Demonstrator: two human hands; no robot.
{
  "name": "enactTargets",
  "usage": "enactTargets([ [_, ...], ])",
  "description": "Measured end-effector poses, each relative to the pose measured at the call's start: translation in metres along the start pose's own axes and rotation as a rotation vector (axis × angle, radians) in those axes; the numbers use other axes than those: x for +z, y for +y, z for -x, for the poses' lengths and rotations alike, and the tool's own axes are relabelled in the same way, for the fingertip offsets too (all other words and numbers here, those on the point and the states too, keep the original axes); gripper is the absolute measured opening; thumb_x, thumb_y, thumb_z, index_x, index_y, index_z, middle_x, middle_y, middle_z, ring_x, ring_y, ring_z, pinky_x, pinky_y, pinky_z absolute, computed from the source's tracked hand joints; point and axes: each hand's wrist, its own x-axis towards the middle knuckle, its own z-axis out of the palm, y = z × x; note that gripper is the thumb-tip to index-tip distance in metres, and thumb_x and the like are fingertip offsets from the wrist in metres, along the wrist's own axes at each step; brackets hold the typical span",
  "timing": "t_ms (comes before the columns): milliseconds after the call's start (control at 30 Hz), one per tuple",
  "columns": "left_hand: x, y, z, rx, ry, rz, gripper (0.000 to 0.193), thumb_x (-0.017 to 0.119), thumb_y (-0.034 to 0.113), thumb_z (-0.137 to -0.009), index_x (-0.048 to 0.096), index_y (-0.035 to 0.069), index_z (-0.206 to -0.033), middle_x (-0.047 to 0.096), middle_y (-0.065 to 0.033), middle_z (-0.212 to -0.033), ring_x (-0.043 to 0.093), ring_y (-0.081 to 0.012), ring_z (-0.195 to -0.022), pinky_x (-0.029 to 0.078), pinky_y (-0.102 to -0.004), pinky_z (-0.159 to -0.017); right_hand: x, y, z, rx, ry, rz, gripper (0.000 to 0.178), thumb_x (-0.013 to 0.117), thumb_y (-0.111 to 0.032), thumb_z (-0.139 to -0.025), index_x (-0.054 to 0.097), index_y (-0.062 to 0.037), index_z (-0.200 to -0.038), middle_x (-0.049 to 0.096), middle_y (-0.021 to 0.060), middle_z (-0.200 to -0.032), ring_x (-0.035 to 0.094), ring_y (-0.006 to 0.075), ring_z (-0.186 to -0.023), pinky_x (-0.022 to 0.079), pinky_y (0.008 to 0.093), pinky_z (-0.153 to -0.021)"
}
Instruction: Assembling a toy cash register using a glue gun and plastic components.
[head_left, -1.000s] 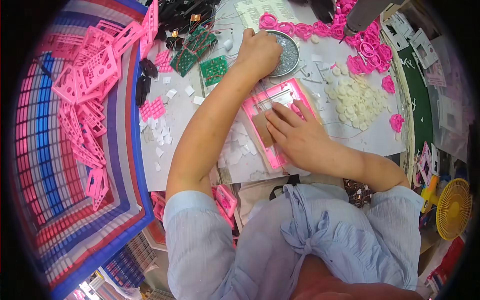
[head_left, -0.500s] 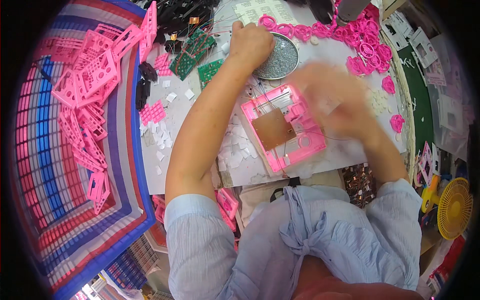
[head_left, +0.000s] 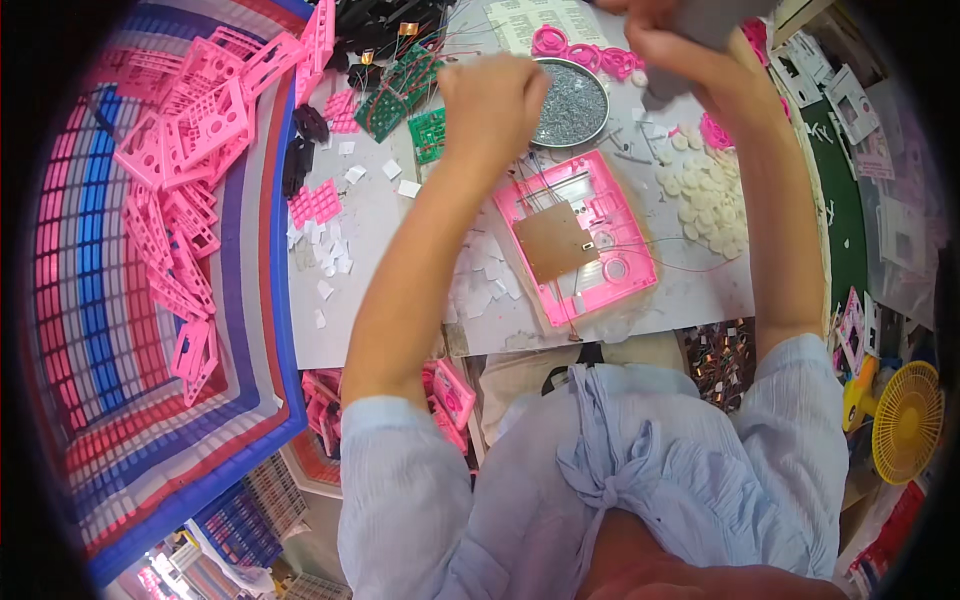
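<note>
My left hand [head_left: 492, 110] is closed at the left rim of a round metal dish [head_left: 606, 108] filled with small silver screws [head_left: 570, 100]. Anything pinched in its fingers is hidden. At the top right my right hand [head_left: 690, 65] wraps round a grey electric screwdriver [head_left: 712, 20], slightly blurred. Below the dish lies an open pink plastic housing [head_left: 632, 284], tilted on the table. A brown circuit board [head_left: 555, 243] sits inside it, with thin wires running out at the top and right.
Green circuit boards [head_left: 428, 136] and black parts [head_left: 385, 25] lie at the far left. Cream discs [head_left: 708, 205] are heaped right of the housing, pink rings [head_left: 585, 56] behind the dish. A blue-rimmed basket [head_left: 290, 350] holds pink frames [head_left: 205, 125]. A yellow fan [head_left: 907, 422] stands right.
My right hand has moved from beside the housing up to the grey screwdriver and taken hold of it. My left hand has shifted slightly nearer me, still by the dish.
</note>
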Motion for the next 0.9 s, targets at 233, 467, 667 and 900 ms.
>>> enactTargets([
  [233,-0.048,0.085,0.133,-0.183,-0.111,0.578,0.011,0.073,0.003,-0.081,0.072,0.007,-0.091,0.071,-0.0042,-0.086,0.058,-0.0162,-0.067,0.039,-0.0293,-0.075,0.065,0.019,0.047,-0.287,-0.21,-0.369,0.041,0.074,-0.023,-0.091,0.053,-0.0067,-0.122,0.054,0.0016,-0.071,0.058,0.0176,-0.069,0.053,0.0355,-0.071],
  [467,-0.034,0.102,0.161,-0.266,0.093,0.714,0.014,0.074,0.004,-0.08,0.071,0.01,-0.093,0.072,-0.0019,-0.093,0.057,-0.017,-0.073,0.034,-0.034,-0.081,0.108,0.016,0.067,-0.317,0.041,-0.659,0.034,0.07,-0.014,-0.09,0.049,0.0007,-0.113,0.053,0.0034,-0.068,0.053,0.0127,-0.056,0.049,0.0291,-0.056],
  [667,-0.039,0.101,0.162,-0.266,0.12,0.713,0.014,0.075,0.005,-0.079,0.069,0.01,-0.09,0.071,-0.0021,-0.089,0.055,-0.0175,-0.071,0.034,-0.0352,-0.082,0.12,0.014,0.074,-0.168,0.089,-0.596,0.032,0.071,-0.007,-0.085,0.05,0.001,-0.109,0.059,0.0071,-0.082,0.058,0.0115,-0.064,0.05,0.0278,-0.06],
  [900,-0.051,0.097,0.155,-0.183,0.118,0.265,0.016,0.078,0.011,-0.079,0.071,0.012,-0.093,0.072,-0.0005,-0.096,0.066,-0.0183,-0.092,0.032,-0.0411,-0.092,0.122,0.035,0.074,-0.148,0.158,-0.467,0.025,0.07,-0.003,-0.085,0.055,-0.0008,-0.105,0.061,0.0067,-0.087,0.058,0.0101,-0.067,0.047,0.0244,-0.06],
])
